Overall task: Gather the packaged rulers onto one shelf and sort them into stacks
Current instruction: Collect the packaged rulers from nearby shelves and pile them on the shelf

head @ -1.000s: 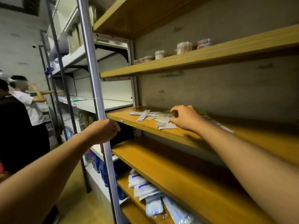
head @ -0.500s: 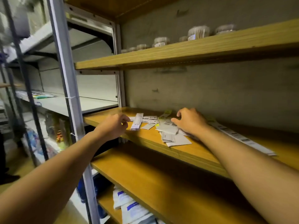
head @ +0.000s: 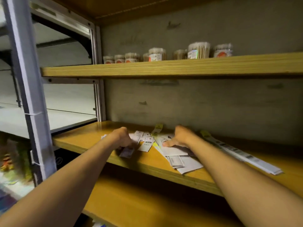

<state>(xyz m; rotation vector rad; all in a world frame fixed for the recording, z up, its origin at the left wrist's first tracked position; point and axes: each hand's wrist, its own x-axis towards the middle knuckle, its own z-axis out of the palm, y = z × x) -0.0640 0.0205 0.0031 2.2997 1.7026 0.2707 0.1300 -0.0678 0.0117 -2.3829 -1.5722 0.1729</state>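
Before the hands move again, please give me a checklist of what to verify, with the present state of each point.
1. Left hand has a grip on a small packet: ok.
2. Right hand rests on the loose pile: ok.
3. Pile already sorted into stacks: not ok, packets overlap at angles.
4. Long rulers lie together on the same shelf: ok.
5. Pile clear of the shelf edge: not ok, one corner is close.
6. Packet labels readable: cannot tell.

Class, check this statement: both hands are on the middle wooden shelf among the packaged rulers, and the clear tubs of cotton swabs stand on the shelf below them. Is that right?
Not quite. The tubs stand on the shelf above, not below, as the head view shows. The rest holds: the left hand and right hand are both on the middle shelf among the packaged rulers.
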